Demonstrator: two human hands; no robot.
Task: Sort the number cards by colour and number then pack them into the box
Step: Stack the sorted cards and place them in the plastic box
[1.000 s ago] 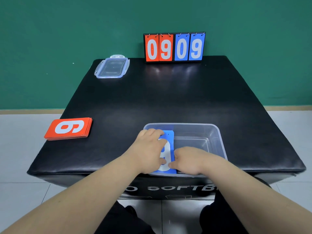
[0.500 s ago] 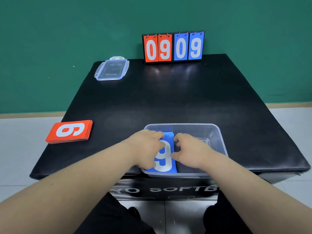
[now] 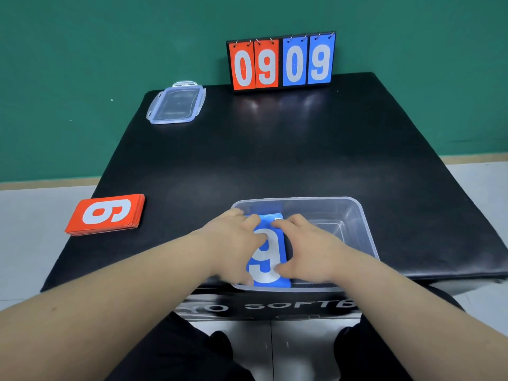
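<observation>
You are seating the blue stack (image 3: 270, 255) in the left end of the clear box (image 3: 357, 213), left hand (image 3: 236, 243) and right hand (image 3: 306, 250) gripping its edges with curled fingers (image 3: 281, 223), while the red stack (image 3: 107, 214) is waiting unpacked on the counter (image 3: 275, 155).

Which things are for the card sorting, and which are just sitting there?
For the job:
blue number-9 card stack
clear plastic box
orange-red card stack
clear plastic lid

Just sitting:
black flip scoreboard reading 0909
black padded table
</observation>
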